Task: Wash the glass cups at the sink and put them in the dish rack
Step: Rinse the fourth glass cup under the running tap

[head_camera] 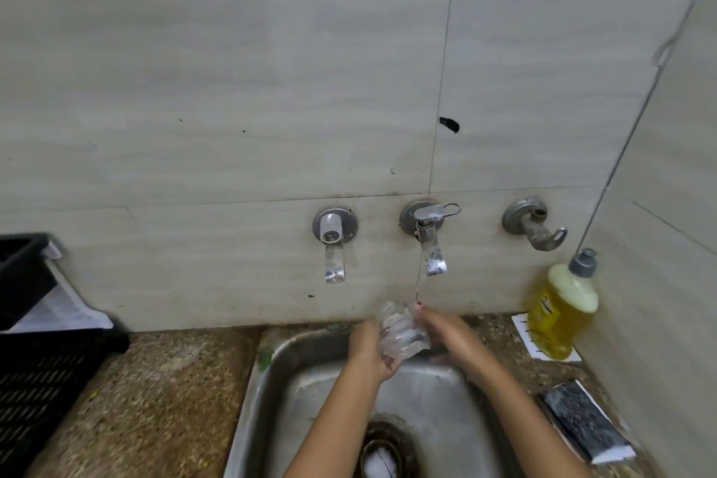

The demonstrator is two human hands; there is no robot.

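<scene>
Low in the centre, above the sink's (248, 380) far edge, a glass cup (403, 334) sits under the running tap (428, 244). The left hand (372, 353) grips its lower end and the right hand (446, 330) curls round its side. The dish rack (31, 380) stands at the left edge, with speckled table (163, 400) between it and the sink.

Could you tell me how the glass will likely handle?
Probably slippery: water from the tap runs over the glass. Likely fragile if dropped into the steel sink. The left hand and right hand both grip it, which should steady it.
</scene>
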